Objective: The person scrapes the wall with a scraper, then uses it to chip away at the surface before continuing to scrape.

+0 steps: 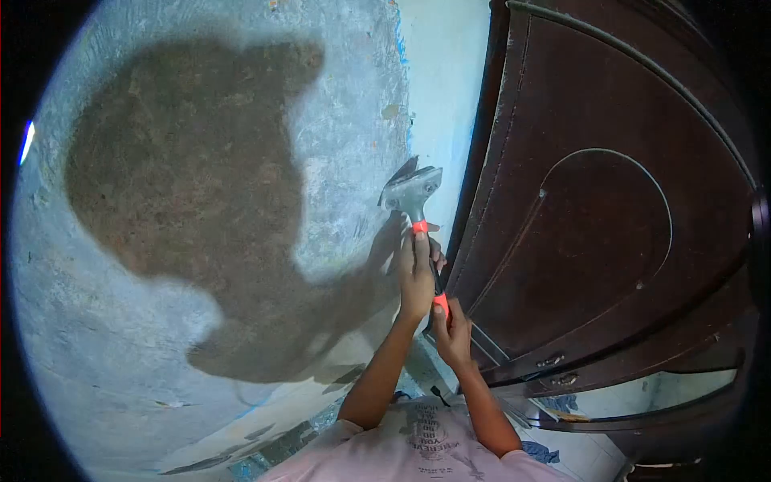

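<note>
A wall scraper (411, 191) with a wide grey metal head and a black and orange-red handle is held up against the wall. Its blade edge lies at or very near the boundary between the rough grey surface and a smoother pale strip (440, 72); whether it touches cannot be made out. My left hand (418, 277) is closed around the upper handle, just below the head. Lower down, my right hand (454, 336) grips the handle's orange-red end. Both hands partly hide the handle.
A large dark wooden wardrobe (602, 104) stands close on the right, with small metal handles (554, 361). The scraped, patchy wall (345, 145) fills the left and carries a broad shadow. Peeled flakes (213, 464) and dark cloth (540, 452) appear low down.
</note>
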`<state>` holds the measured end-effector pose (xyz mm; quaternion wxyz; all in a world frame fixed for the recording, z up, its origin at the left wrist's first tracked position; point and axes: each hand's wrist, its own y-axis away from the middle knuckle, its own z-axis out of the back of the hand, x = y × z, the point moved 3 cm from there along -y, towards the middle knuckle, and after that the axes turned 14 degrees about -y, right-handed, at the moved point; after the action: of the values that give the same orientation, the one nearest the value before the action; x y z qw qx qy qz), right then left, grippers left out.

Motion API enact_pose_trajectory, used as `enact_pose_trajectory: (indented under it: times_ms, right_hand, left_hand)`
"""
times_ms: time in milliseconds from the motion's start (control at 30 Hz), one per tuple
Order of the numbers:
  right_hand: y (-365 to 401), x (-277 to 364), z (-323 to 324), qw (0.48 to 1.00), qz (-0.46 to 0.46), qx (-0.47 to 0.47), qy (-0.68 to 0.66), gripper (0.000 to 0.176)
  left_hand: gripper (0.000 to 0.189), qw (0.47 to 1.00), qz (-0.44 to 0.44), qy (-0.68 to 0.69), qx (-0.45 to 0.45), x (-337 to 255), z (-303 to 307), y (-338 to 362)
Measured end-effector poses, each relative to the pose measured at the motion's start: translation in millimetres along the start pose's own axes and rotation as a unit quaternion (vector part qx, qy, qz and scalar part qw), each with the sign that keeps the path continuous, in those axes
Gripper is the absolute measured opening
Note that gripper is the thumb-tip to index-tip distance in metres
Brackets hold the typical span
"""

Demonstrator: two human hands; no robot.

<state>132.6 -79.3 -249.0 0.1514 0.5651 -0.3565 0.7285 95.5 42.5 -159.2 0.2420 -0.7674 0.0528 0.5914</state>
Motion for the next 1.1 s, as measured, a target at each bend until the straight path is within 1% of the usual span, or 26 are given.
enact_pose_trajectory:
  times_ms: [33,67,100,133,167,200,267,300,333,367,400,467,500,533,567,600,667,700,767,800,833,867,933,967,1067,1100]
  right_hand:
    - [0.8,-4.2,-2.2,0.999,-0.017,0.012,-0.046,0.028]
    - [0.8,-5.0,-3.8,0.998,-0.019,0.013,-0.051,0.028]
    - [-4.6,3.8,-6.1,0.996,-0.019,0.004,-0.091,0.029]
    - [-8.5,8.8,-5.9,0.991,-0.017,-0.007,-0.130,0.032]
    - [-11.9,-1.7,-3.0,0.996,-0.001,-0.003,-0.091,0.042]
    - [-14.9,1.2,2.3,0.996,-0.001,-0.005,-0.091,0.042]
    - [-23.1,9.7,9.6,0.999,-0.001,0.038,-0.026,0.042]
    - [-22.3,-4.6,11.2,0.998,0.037,0.030,-0.039,0.045]
    - [-22.6,-5.7,15.2,0.998,0.040,0.031,-0.039,0.045]
    - [-22.7,-4.5,18.5,0.996,0.070,0.032,-0.036,0.047]
    - [-23.0,-2.7,21.0,0.994,0.100,0.032,-0.032,0.050]
    - [-26.7,-2.4,23.9,0.996,0.083,0.034,-0.028,0.048]
    - [-32.1,3.3,25.3,0.992,0.126,0.021,-0.002,0.047]
    - [-36.5,9.7,26.3,0.986,0.167,0.008,0.024,0.047]
    - [-41.9,15.7,25.8,0.984,0.175,0.000,0.029,0.047]
    - [-42.4,13.2,26.2,0.984,0.176,0.001,0.028,0.047]
    - [-44.2,4.8,28.5,0.990,0.141,0.022,0.010,0.049]
    - [-43.7,15.4,26.9,0.982,0.190,0.015,0.010,0.050]
    - [-34.3,0.5,26.5,0.978,0.207,0.009,-0.002,0.049]
    - [-31.9,3.8,24.7,0.975,0.222,0.004,-0.014,0.049]
    - [-32.8,4.1,25.6,0.986,0.162,0.018,0.014,0.050]
    - [-36.7,8.0,25.9,0.986,0.162,0.018,0.014,0.050]
    - [-47.3,19.1,25.8,0.990,0.136,0.011,0.040,0.047]
    - [-50.8,13.6,28.7,0.996,0.079,0.027,0.042,0.046]
    - [-50.3,17.5,32.6,0.993,0.097,0.028,0.057,0.044]
    - [-45.8,4.2,31.4,0.991,0.130,0.025,0.032,0.043]
  left_hand:
    - [0.041,0.998,0.012,0.047,0.049,-12.8,-0.3,-1.8]
    - [0.046,0.990,0.024,0.093,0.099,-20.2,-3.1,-5.0]
    - [0.052,0.987,0.014,0.119,0.107,-19.7,-6.5,-11.0]
    - [0.052,0.987,0.013,0.117,0.109,-19.8,-9.0,-14.3]
    - [0.052,0.984,0.015,0.149,0.097,-19.9,-11.3,-16.9]
    - [0.051,0.980,0.017,0.182,0.084,-20.1,-14.2,-18.0]
    - [0.051,0.984,0.018,0.165,0.065,-7.4,-16.6,-15.2]
    - [0.051,0.983,0.055,0.167,0.056,0.3,-16.6,-8.8]
    - [0.051,0.980,0.092,0.168,0.045,9.7,-16.2,-3.9]
    - [0.052,0.979,0.097,0.172,0.043,26.5,-15.8,-4.3]
    - [0.052,0.978,0.107,0.178,0.033,22.0,-18.3,-3.5]
    - [0.052,0.968,0.121,0.213,0.058,12.5,-21.5,-6.3]
    - [0.052,0.968,0.120,0.213,0.055,13.3,-21.9,-12.4]
    - [0.052,0.966,0.089,0.230,0.078,13.1,-23.6,-19.4]
    - [0.053,0.962,0.057,0.246,0.103,12.0,-25.1,-24.7]
    - [0.054,0.964,0.052,0.243,0.100,0.4,-28.6,-26.0]
    - [0.055,0.969,0.057,0.227,0.080,2.9,-28.2,-26.2]
    - [0.055,0.969,0.056,0.228,0.079,7.8,-28.0,-24.0]
    - [0.057,0.958,0.094,0.257,0.082,28.8,-22.8,-16.0]
    - [0.058,0.961,0.102,0.241,0.091,27.8,-22.4,-15.3]
    - [0.057,0.961,0.098,0.240,0.094,26.0,-22.1,-17.6]
    - [0.057,0.961,0.095,0.240,0.099,24.4,-23.0,-20.6]
    - [0.057,0.965,0.084,0.227,0.098,-0.5,-28.5,-29.3]
    - [0.057,0.970,0.068,0.214,0.097,-7.9,-30.0,-32.3]
    - [0.057,0.960,0.083,0.249,0.097,2.5,-29.1,-30.2]
    - [0.056,0.960,0.072,0.249,0.105,13.4,-25.9,-27.1]
